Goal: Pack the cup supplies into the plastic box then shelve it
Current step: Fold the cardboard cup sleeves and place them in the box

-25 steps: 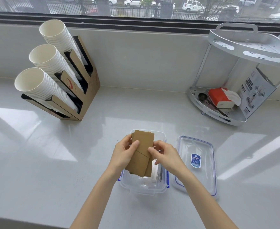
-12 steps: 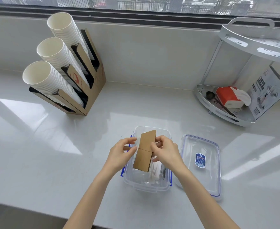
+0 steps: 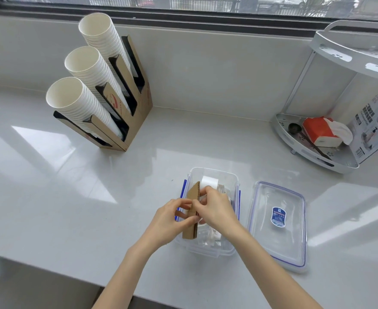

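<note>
A clear plastic box (image 3: 232, 250) with blue latches stands open on the white counter, with white and clear cup supplies (image 3: 209, 181) inside. A stack of flat brown cardboard cup sleeves (image 3: 191, 227) stands on edge along the box's left wall. My left hand (image 3: 170, 221) and my right hand (image 3: 217, 210) both pinch the sleeves from either side, over the box. The box's clear lid (image 3: 277, 224), with a blue sticker, lies flat to the right of the box.
A cardboard holder (image 3: 136, 121) with three slanted stacks of white paper cups stands at the back left. A white two-tier corner shelf (image 3: 317, 157) at the back right holds a red tissue pack, a spoon and a printed carton. The counter's front edge runs below my arms.
The cardboard sleeves have turned from facing me to standing edge-on and have gone down into the left side of the box, both hands following. The camera has tilted down and closer.
</note>
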